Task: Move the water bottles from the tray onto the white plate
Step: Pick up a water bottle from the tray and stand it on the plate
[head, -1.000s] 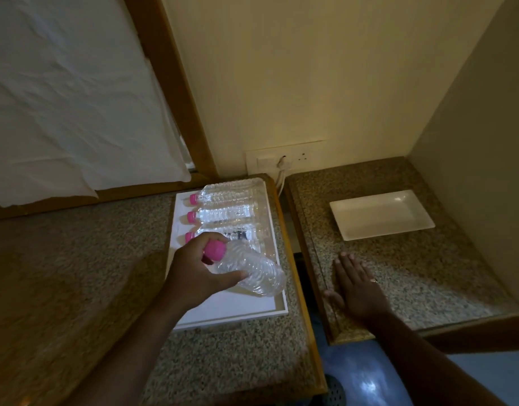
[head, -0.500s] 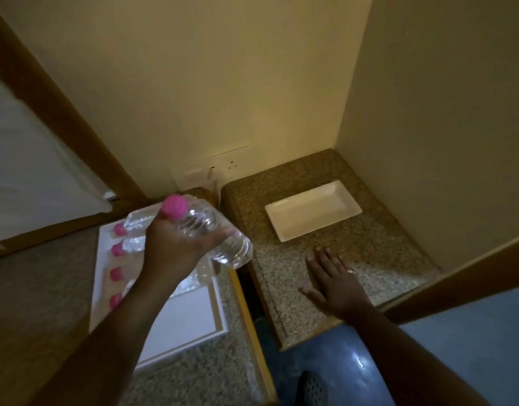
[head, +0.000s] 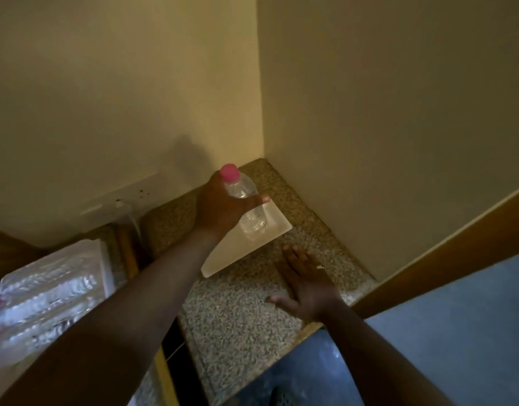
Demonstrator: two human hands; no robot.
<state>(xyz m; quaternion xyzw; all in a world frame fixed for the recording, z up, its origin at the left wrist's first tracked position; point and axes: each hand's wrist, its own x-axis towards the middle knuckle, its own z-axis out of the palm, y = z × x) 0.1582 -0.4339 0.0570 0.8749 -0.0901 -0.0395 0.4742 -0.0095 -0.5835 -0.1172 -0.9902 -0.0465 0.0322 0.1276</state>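
Note:
My left hand (head: 223, 208) grips a clear water bottle (head: 248, 210) with a pink cap, held nearly upright over the white plate (head: 237, 254). The bottle's base is at or just above the plate's far half; I cannot tell whether it touches. My right hand (head: 306, 284) rests flat, fingers spread, on the speckled stone counter in front of the plate. At the left edge lie several more pink-capped bottles (head: 44, 288), blurred, on the white tray (head: 104, 268).
The plate sits on a small speckled counter (head: 240, 315) in a wall corner. A socket plate with a plugged cable (head: 120, 200) is on the back wall. A dark gap separates this counter from the tray's counter. Blue floor lies at lower right.
My left hand has carried the bottle from above the tray rightward to over the plate and tipped it upright. The view has swung right. My right hand stays flat on the counter.

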